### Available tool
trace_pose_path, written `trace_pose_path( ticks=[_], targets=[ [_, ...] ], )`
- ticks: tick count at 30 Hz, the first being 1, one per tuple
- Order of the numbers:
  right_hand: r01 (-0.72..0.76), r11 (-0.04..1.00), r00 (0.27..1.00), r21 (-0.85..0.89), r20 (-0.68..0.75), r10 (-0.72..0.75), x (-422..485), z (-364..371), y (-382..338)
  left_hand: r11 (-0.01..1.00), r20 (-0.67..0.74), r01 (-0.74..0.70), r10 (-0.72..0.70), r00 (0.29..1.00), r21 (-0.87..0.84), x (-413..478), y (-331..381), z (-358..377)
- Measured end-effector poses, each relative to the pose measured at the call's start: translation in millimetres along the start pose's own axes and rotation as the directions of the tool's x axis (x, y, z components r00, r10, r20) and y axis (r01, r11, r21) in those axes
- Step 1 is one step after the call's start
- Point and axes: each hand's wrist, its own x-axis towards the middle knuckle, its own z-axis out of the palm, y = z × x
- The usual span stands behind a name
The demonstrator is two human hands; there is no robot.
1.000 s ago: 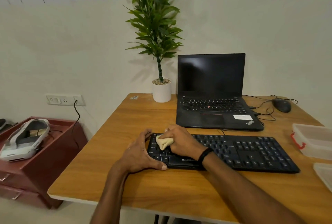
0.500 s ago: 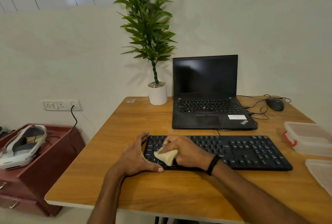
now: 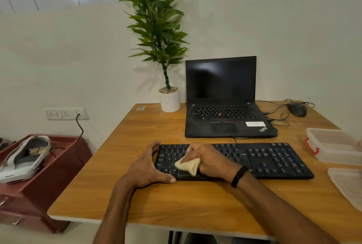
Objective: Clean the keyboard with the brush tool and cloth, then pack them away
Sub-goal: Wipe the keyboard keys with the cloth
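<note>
Wiping at the left end of the keyboard [image 3: 274,160] here: the right hand [image 3: 210,160] has the cloth [image 3: 188,165] bunched up, fingers curled tight round the wad, and it presses the pale fold onto the keys near the bottom row. The left hand [image 3: 146,167] braces the board, with its fingers [image 3: 154,147] laid fairly straight along the left edge and the thumb flat against the front edge. It grips nothing and just pins the board to the table [image 3: 176,204].

Now, the handling. That cloth looks soft, limp and very light. It takes whatever shape the grip gives it, so a gathered wad like this one is the sensible hold; a loose corner would likely flop and drag. The keyboard looks rigid, thin and fairly light, and I'd judge it could slide on the smooth wood under a sideways wipe, which is why bracing at the corner makes sense. The keys are sprung and probably don't want hard pressure, so steady, light strokes should do.

Off to the right sits a clear plastic container [image 3: 333,145] with a red clasp. Its lid [image 3: 348,185] lies nearer, apart from it. That's likely where things get packed. The brush tool? Can't see it anywhere in view.
</note>
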Motion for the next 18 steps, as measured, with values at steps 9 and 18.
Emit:
trace_pose_path(
  ticks=[9, 18],
  targets=[
    [0.033, 0.999, 0.999, -0.038, -0.016, -0.033, -9.3, 16.7, -18.2, 1.0, -0.01, -0.018, 0.018, 1.0, -0.012, -0.8, -2.7, -1.6],
    [-0.117, 0.991, 0.978, -0.068, -0.184, 0.103, -14.0, 20.6, -15.7, 1.0, 0.011, -0.01, 0.01, 1.0, 0.008, 1.4, 4.2, -4.3]
  ],
)
